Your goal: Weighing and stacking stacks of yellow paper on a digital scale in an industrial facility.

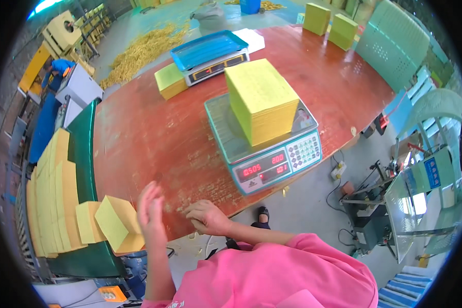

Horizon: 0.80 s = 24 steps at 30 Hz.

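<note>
My left hand (151, 208) is raised over the table's near edge, fingers stretched up, with nothing visible in it. Close to its left, a squared stack of yellow paper (117, 226) stands at the table corner. My right hand (208, 216) hovers by the near edge, palm down, its fingers loosely bent and nothing visible in them. Beyond it, a digital scale (262, 172) with lit red digits and a keypad carries a tall block of yellow paper (262, 97). Both hands are apart from the scale and the block.
A second scale with a blue tray (210, 49) stands farther back beside a yellow paper block (170, 81). Tall yellow stacks (51, 200) line the left on a green surface. Two more blocks (317, 19) sit at the far right. Green plastic chairs (434, 118) and cables (333, 200) are to the right.
</note>
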Each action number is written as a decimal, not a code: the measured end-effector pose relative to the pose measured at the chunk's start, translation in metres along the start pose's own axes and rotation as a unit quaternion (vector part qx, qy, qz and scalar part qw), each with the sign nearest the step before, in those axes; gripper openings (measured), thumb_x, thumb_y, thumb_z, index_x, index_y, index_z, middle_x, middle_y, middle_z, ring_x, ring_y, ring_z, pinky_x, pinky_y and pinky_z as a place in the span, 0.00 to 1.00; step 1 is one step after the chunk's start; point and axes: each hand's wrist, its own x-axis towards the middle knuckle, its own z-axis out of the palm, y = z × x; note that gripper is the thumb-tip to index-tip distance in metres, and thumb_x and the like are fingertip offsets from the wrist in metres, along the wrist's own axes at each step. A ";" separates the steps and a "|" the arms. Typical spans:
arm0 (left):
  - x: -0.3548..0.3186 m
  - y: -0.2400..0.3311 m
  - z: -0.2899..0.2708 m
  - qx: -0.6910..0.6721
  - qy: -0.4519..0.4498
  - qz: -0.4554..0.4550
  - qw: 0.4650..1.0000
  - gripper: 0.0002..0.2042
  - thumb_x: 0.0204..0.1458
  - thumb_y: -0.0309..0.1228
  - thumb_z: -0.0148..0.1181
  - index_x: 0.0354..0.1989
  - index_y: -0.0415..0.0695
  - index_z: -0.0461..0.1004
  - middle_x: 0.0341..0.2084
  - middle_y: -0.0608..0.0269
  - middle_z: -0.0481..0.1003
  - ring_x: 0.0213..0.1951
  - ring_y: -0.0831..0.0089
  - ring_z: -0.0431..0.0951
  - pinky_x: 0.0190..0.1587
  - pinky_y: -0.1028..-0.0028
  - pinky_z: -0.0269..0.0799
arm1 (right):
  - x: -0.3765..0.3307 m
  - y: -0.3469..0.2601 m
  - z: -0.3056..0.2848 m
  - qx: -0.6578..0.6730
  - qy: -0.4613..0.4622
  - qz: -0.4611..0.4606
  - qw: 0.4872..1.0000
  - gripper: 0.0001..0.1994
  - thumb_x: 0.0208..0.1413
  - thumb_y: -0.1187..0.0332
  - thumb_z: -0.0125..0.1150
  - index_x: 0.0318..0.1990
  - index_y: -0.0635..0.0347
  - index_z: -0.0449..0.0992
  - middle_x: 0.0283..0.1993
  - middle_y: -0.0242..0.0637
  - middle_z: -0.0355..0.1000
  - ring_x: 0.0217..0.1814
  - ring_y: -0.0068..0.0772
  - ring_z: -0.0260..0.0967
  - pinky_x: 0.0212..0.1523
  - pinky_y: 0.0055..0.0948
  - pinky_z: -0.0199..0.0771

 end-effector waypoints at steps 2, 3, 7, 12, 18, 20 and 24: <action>0.016 0.002 0.042 -0.043 -0.107 -0.025 0.993 0.22 0.65 0.37 0.48 0.62 0.35 0.65 0.62 0.51 0.66 0.62 0.61 0.68 0.61 0.62 0.65 | -0.003 0.000 -0.019 0.156 -0.054 0.087 0.982 0.10 0.53 0.73 0.59 0.43 0.62 0.77 0.39 0.41 0.76 0.44 0.42 0.76 0.46 0.36 0.74; 0.023 0.005 0.061 -0.066 -0.142 -0.041 0.987 0.24 0.65 0.38 0.48 0.64 0.35 0.62 0.64 0.51 0.64 0.62 0.60 0.67 0.62 0.61 0.64 | -0.004 -0.005 -0.036 0.164 -0.049 0.082 0.982 0.10 0.53 0.73 0.59 0.43 0.62 0.77 0.39 0.41 0.76 0.44 0.42 0.76 0.46 0.36 0.74; 0.058 0.024 0.141 -0.123 -0.183 -0.105 0.970 0.27 0.65 0.40 0.50 0.67 0.36 0.59 0.65 0.51 0.62 0.64 0.59 0.65 0.64 0.60 0.61 | -0.016 -0.026 -0.131 0.287 -0.091 0.133 0.944 0.11 0.58 0.70 0.57 0.46 0.63 0.77 0.40 0.41 0.77 0.40 0.36 0.76 0.43 0.32 0.75; 0.119 0.021 0.198 -0.189 -0.192 -0.187 0.945 0.27 0.61 0.47 0.54 0.64 0.44 0.64 0.61 0.61 0.66 0.60 0.65 0.66 0.58 0.59 0.65 | -0.015 -0.021 -0.237 0.320 -0.047 0.162 0.932 0.13 0.61 0.70 0.56 0.50 0.64 0.77 0.44 0.38 0.78 0.46 0.25 0.75 0.47 0.28 0.74; 0.129 0.034 0.225 -0.152 -0.249 -0.243 0.925 0.30 0.58 0.53 0.57 0.62 0.46 0.66 0.53 0.61 0.72 0.56 0.65 0.70 0.56 0.60 0.66 | -0.028 -0.019 -0.275 0.365 -0.116 0.217 0.898 0.17 0.61 0.67 0.56 0.54 0.65 0.75 0.50 0.40 0.77 0.53 0.30 0.73 0.55 0.32 0.72; 0.138 0.023 0.206 -0.172 -0.196 -0.258 0.930 0.30 0.57 0.53 0.58 0.61 0.46 0.66 0.52 0.62 0.72 0.55 0.66 0.71 0.54 0.60 0.67 | -0.036 -0.011 -0.256 0.380 -0.175 0.199 0.886 0.17 0.62 0.67 0.55 0.56 0.64 0.74 0.51 0.39 0.76 0.55 0.31 0.72 0.57 0.31 0.70; 0.178 -0.006 0.146 -0.133 -0.117 -0.219 0.960 0.30 0.57 0.51 0.59 0.61 0.45 0.66 0.51 0.63 0.72 0.53 0.69 0.71 0.51 0.64 0.70 | -0.027 -0.017 -0.218 0.442 -0.273 0.261 0.813 0.17 0.63 0.71 0.53 0.57 0.66 0.72 0.56 0.40 0.73 0.60 0.31 0.68 0.61 0.30 0.67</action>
